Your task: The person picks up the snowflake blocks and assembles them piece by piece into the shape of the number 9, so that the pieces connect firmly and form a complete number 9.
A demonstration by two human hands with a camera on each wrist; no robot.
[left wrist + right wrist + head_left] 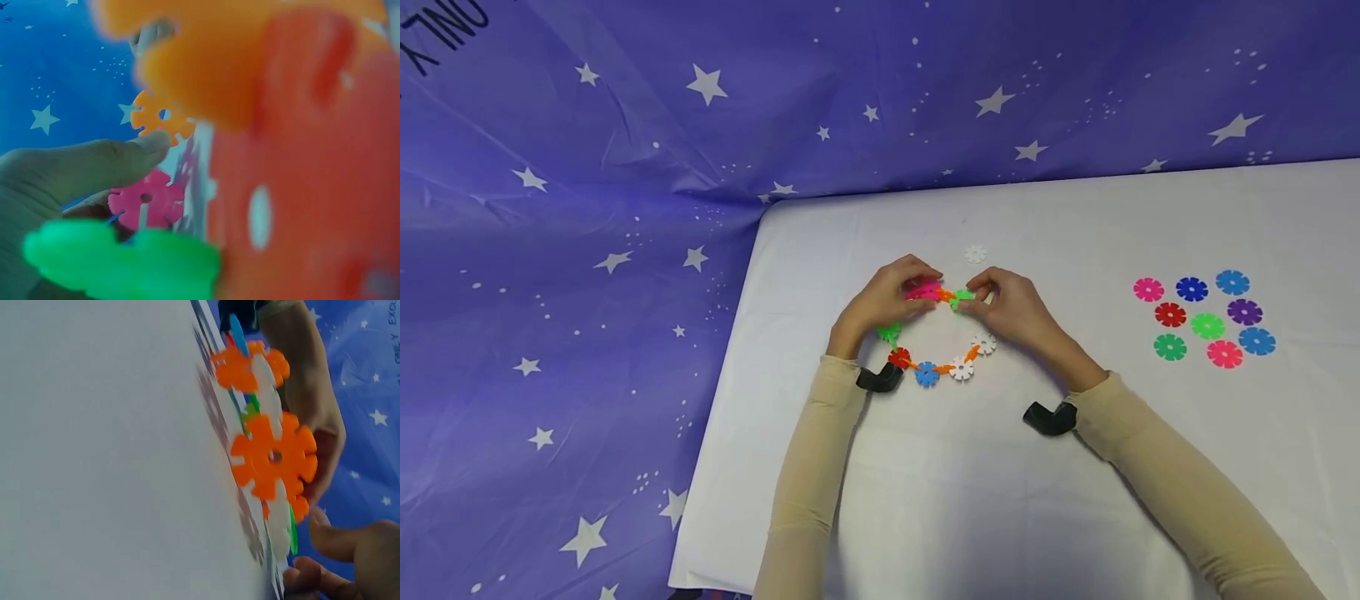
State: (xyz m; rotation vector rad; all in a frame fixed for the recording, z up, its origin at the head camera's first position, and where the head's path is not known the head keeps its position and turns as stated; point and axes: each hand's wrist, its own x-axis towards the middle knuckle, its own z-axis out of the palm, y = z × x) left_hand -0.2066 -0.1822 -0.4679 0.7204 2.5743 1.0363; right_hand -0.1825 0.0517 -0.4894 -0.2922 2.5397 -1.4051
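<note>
A chain of flower-shaped interlocking plastic discs curves in a near ring above the white table. My left hand (pixel 887 292) pinches the chain's far side at a pink disc (pixel 929 292). Beside it an orange disc (pixel 945 296) joins a light green disc (pixel 961 300), which my right hand (pixel 1018 308) pinches between thumb and fingers. Nearer me, the chain runs through a red disc (pixel 898 357), a blue disc (pixel 927 374) and two white discs, one (pixel 961 368) lower and one (pixel 984 343) near the right hand. In the left wrist view, the left thumb lies against an orange disc (pixel 150 115).
A loose white disc (pixel 975 254) lies beyond the hands. To the right, several loose discs in mixed colours, among them a purple one (pixel 1244 312), lie spread on the white tablecloth (pixel 970 500). A purple star-patterned cloth (pixel 850 75) hangs behind and at the left.
</note>
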